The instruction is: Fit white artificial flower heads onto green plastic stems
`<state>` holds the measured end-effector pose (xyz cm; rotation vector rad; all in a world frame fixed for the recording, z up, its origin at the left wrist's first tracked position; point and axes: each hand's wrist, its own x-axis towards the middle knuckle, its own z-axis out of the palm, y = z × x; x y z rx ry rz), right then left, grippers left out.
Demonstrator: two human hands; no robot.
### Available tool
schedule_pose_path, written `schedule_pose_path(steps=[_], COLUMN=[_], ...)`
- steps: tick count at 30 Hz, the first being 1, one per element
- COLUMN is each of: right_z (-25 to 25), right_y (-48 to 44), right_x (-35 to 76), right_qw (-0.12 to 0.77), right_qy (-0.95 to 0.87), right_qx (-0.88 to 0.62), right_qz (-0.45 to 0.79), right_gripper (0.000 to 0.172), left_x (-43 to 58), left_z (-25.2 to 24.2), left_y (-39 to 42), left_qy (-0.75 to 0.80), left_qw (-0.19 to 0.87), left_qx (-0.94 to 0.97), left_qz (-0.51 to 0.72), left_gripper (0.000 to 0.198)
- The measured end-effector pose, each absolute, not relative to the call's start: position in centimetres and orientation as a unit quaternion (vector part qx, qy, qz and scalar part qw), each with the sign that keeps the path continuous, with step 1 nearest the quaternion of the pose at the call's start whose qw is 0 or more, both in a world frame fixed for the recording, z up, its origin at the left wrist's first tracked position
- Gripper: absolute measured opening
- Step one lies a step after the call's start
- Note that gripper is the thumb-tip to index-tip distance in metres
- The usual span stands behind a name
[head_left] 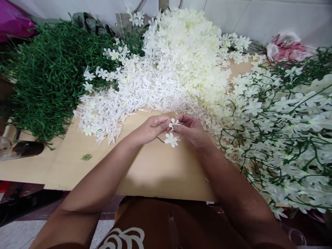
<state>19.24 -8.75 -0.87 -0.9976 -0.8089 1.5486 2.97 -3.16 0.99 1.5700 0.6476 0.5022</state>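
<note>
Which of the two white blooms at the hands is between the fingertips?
The upper bloom, between left hand and right hand; the lower bloom shows below them.

Upper white blossom [173, 122]: petals spread at left, fine white filaments [178, 123] projecting right, pinched at the fingers [165, 125] | Lower white blossom [171, 139]: petals open, suspended just below, over the counter [160, 176] | Stem [160, 139]: thin, dark, gently curved, left of lower blossom
</note>
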Motion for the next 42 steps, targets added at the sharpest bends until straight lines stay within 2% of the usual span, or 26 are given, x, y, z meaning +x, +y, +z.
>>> schedule_pose_path(steps=[10, 21, 28, 33, 37, 40, 41, 42], right_z=[-1.6, -1.7, -1.7, -1.6, -1.0, 1.4, 2.6, 3.9], right_y=[-8.7, -8.4, -8.6, -8.5, -8.5, -9.8, -10.6, -11.4], right_x=[18.7, 18.9, 18.7, 18.3, 18.6, 21.2, 22.6, 24.2], right_qw=[0.555, 0.532, 0.536, 0.548, 0.544, 0.521, 0.540, 0.598], right_qy=[-0.300, -0.256, -0.258, -0.244, -0.279, -0.382, -0.412, -0.426], right_qx=[-0.409, -0.417, -0.454, -0.485, -0.528, -0.577, -0.587, -0.578], right_qz=[0.659, 0.691, 0.664, 0.636, 0.590, 0.499, 0.441, 0.357], right_gripper=[0.035, 0.042, 0.039, 0.038, 0.035, 0.024, 0.020, 0.015], left_x=[2.9, 3.2, 3.3, 3.7, 4.1, 4.0, 3.9, 3.8], left_z=[0.8, 0.1, -0.4, -1.0, -1.1, -1.0, -1.0, -1.0], left_y=[-3.0, -3.0, -2.9, -3.0, -3.1, -2.7, -2.6, -2.4], left_qy=[0.284, 0.271, 0.269, 0.294, 0.323, 0.293, 0.292, 0.300], left_qw=[0.624, 0.574, 0.558, 0.542, 0.544, 0.543, 0.542, 0.542], left_qx=[0.696, 0.735, 0.746, 0.750, 0.739, 0.732, 0.721, 0.706], left_qz=[0.212, 0.239, 0.243, 0.238, 0.231, 0.289, 0.318, 0.343], left_gripper=[0.052, 0.049, 0.054, 0.048, 0.046, 0.049, 0.049, 0.048])
